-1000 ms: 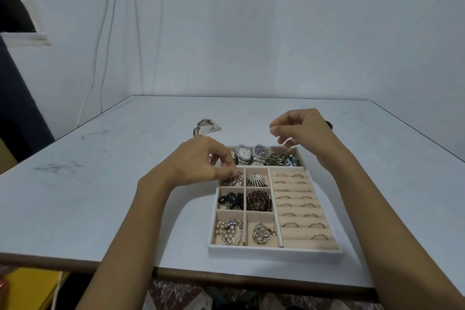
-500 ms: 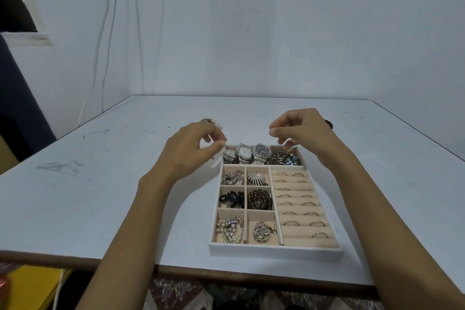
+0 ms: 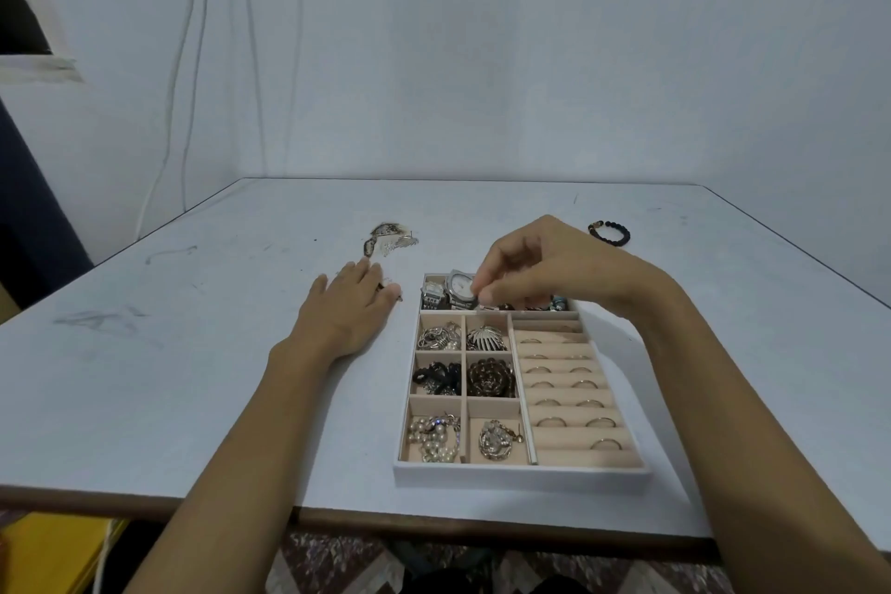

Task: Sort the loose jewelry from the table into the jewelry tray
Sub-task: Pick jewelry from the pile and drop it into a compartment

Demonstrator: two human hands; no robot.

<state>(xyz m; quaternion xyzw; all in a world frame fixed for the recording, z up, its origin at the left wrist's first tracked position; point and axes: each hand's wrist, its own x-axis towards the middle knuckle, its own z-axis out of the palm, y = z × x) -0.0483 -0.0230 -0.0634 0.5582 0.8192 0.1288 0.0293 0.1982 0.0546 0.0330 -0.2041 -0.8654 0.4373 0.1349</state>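
Jewelry tray (image 3: 520, 480) sits close to the near edge of the table (image 3: 193, 376), a bit right of centre, and it looks mostly filled already. Nearest row has a pearl strand (image 3: 434, 439) in the left cell and a gold-ish cluster (image 3: 496, 439) next to it. The right side is all padded rolls with rings (image 3: 573, 400) tucked into the slots, which makes sense since the slots hold them upright and apart. Small square cells for the bulky stuff, so like goes with like.

Further back, the long compartment along the far edge holds the watches (image 3: 458, 289). The right hand (image 3: 545, 270) hovers right over that compartment. Its fingertips (image 3: 487, 293) are bunched, thumb against forefinger, with the other fingers curled in. Honestly I can't tell if there's something tiny pinched in there or if it's just touching a watch face. My guess is it's setting or nudging a piece into that back row.

The left hand (image 3: 347, 309) lies palm down on the table just left of the tray's far corner, fingers straight and close together, gripping nothing that I can make out. Probably it's resting, or reaching toward what's left out there.

Still loose, well beyond the tray: a little heap of silver leaf-shaped pieces (image 3: 390, 241) just past the left hand's fingers, and a dark beaded bracelet (image 3: 610, 232) off to the far right. So I'd say the job is nearly done, with those two bits still to go.
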